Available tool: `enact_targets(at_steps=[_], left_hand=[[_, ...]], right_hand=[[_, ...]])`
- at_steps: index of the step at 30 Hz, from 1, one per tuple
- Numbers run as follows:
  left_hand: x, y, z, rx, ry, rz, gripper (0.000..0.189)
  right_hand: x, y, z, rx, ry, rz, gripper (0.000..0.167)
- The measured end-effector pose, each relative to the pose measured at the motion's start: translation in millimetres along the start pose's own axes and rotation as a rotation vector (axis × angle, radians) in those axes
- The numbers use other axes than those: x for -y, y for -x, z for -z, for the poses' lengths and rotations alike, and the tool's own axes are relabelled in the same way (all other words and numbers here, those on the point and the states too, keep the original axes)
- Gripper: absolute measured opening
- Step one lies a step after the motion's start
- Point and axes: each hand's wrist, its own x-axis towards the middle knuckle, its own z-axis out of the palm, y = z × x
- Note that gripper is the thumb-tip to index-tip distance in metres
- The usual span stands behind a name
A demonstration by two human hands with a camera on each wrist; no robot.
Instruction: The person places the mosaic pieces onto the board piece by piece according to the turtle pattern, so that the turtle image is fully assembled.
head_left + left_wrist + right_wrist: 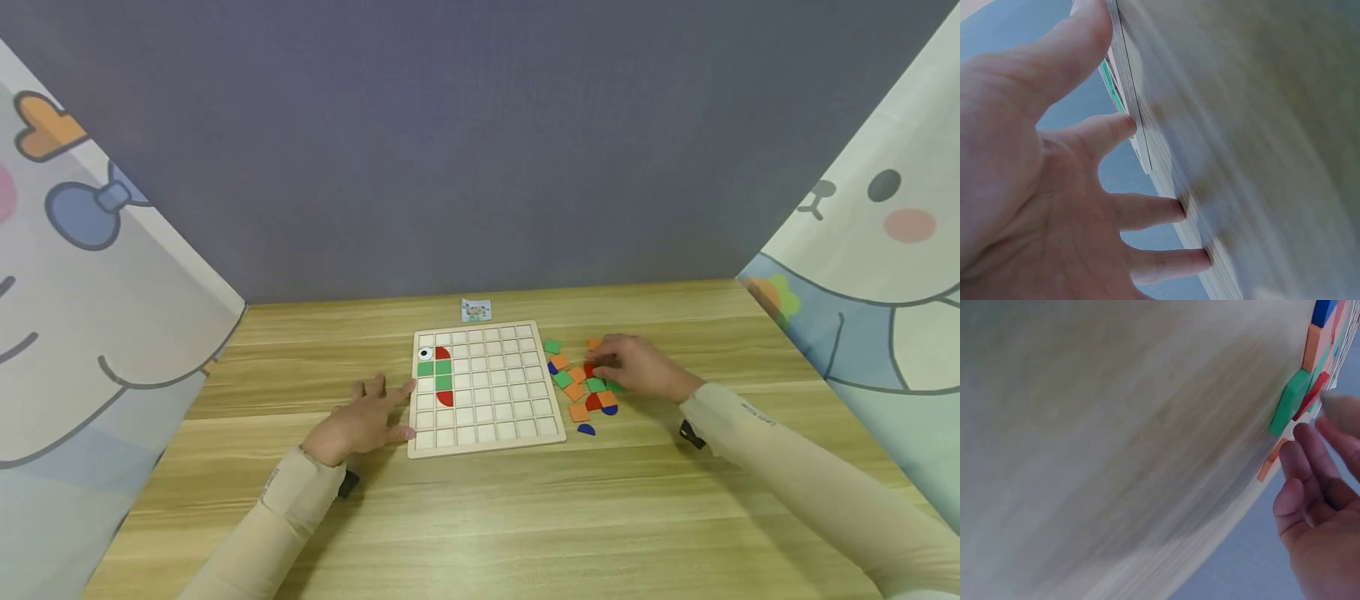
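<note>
My left hand [363,423] lies with fingers spread at the left edge of a square wooden grid board [497,377]. In the left wrist view, its thumb and index finger touch the board's edge, and other fingertips rest on the table. On the board's left side sit a round eye piece [426,353], green squares [443,382] and red quarter-circle pieces [446,399]. My right hand [641,367] is at a pile of loose pieces right of the board. Its thumb and fingertips pinch a red piece [1311,397], partly hidden by the fingers.
Loose orange squares [579,413], green squares [562,379] and blue half-circles [586,429] lie beside the board, some overlapping. A small picture card [476,310] lies behind the board on the wooden table [480,517]. A grey wall [480,150] rises at the back.
</note>
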Motion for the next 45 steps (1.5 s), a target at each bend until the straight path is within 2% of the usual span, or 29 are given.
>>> enact_targets(at_steps=[8, 13, 19, 22, 26, 30, 34, 45], left_hand=[[0.4, -0.2, -1.1, 0.001, -0.006, -0.001, 0.081], [0.0, 0.0, -1.9, 0.006, 0.001, -0.004, 0.081], [0.2, -0.4, -2.4, 0.007, 0.003, 0.002, 0.080], [0.3, -0.8, -2.7, 0.008, 0.000, 0.006, 0.080], [0.3, -1.2, -2.6, 0.009, -0.002, 0.007, 0.081], [0.3, -0.9, -1.8, 0.008, -0.009, 0.004, 0.081], [0.3, -1.1, -2.3, 0.002, -0.012, 0.002, 0.081], [0.6, -1.5, -1.1, 0.002, -0.013, 0.005, 0.081]], right_hand=[[3, -3.7, -7, 0.002, -0.003, 0.040, 0.014], [0, -5.4, -4, -0.018, 0.006, 0.000, 0.015], [-2, -7.4, -2, -0.034, 0.073, -0.029, 0.018], [-4, -8.3, -3, -0.042, 0.060, -0.054, 0.016], [-2, -9.2, -6, -0.032, 0.011, -0.084, 0.014], [3, -10.9, -5, -0.010, -0.017, -0.073, 0.010], [6, -11.6, -3, 0.004, -0.016, -0.082, 0.007], [11, -9.3, 4, 0.037, 0.047, -0.124, 0.016]])
